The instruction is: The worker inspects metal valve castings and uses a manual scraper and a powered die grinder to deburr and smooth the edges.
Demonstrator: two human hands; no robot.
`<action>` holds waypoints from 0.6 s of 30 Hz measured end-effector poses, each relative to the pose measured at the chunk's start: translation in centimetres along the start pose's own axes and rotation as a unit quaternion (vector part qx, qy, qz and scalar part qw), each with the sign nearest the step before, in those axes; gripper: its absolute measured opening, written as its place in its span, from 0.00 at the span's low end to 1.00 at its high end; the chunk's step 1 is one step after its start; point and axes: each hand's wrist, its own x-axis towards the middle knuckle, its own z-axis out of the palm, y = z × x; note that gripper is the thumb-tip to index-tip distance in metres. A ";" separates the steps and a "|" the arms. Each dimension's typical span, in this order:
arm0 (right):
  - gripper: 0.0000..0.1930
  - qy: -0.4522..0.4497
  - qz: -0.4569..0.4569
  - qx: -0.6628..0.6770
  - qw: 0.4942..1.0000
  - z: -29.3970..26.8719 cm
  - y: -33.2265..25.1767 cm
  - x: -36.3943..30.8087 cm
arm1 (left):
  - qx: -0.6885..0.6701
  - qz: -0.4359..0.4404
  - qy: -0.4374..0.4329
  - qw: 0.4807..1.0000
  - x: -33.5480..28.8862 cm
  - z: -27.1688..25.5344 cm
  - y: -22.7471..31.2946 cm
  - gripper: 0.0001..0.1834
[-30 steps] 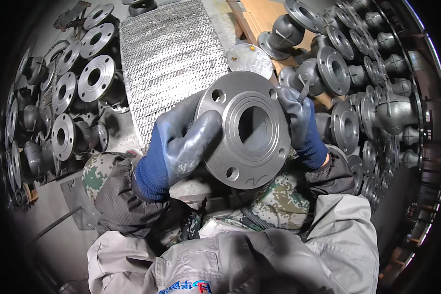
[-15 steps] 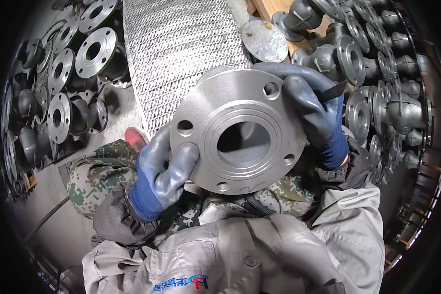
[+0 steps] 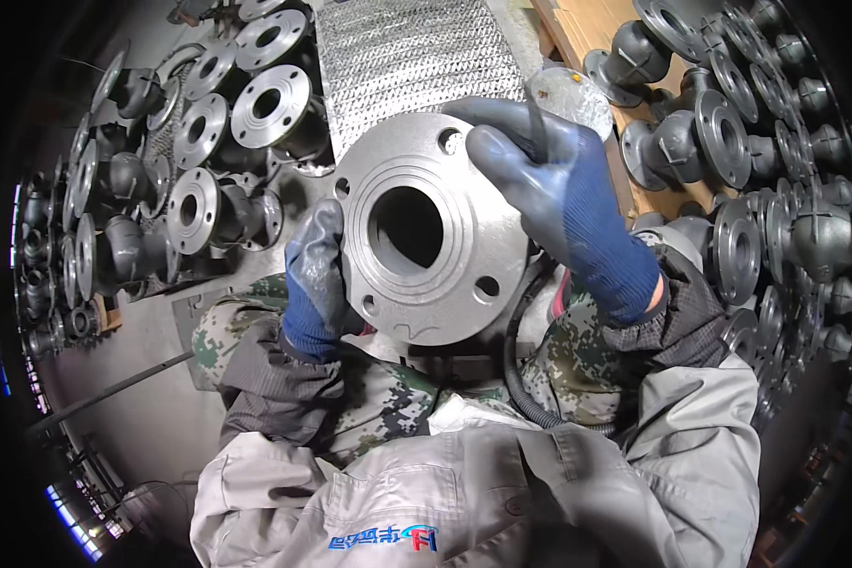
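Observation:
A grey metal flanged valve body is held up before my chest, its round flange face tilted toward me with a dark central bore and bolt holes around it. My left hand, in a blue glove with a grey coated palm, is closed on the flange's left edge, thumb at the rim. My gloved right hand grips the upper right rim, thumb on the face, fingers reaching behind. A thin dark blade-like strip sticks up from the right hand; its lower part is hidden. The body behind the flange is mostly hidden.
A silvery woven mat lies beyond the valve body. A round metal disc sits by a wooden board. Many flanged valve bodies crowd the left and right. A dark ribbed hose curves beside my right leg.
The valve body has turned in my hands and now sits more to the left in view. My right hand has come further over its rim. The surroundings have shifted right in view.

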 end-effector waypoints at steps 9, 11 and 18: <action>0.11 0.012 0.039 0.003 0.999 1.5 1.5 3.9 | 0.181 0.066 0.167 0.967 3.2 -0.9 -0.2 0.17; 0.11 0.024 0.000 -0.031 0.999 1.5 2.7 4.9 | 0.152 0.167 0.172 0.959 3.0 0.6 2.2 0.22; 0.16 -0.127 -0.018 -0.006 0.992 -2.4 1.9 4.7 | 0.482 0.209 -0.072 0.848 3.0 4.3 5.4 0.44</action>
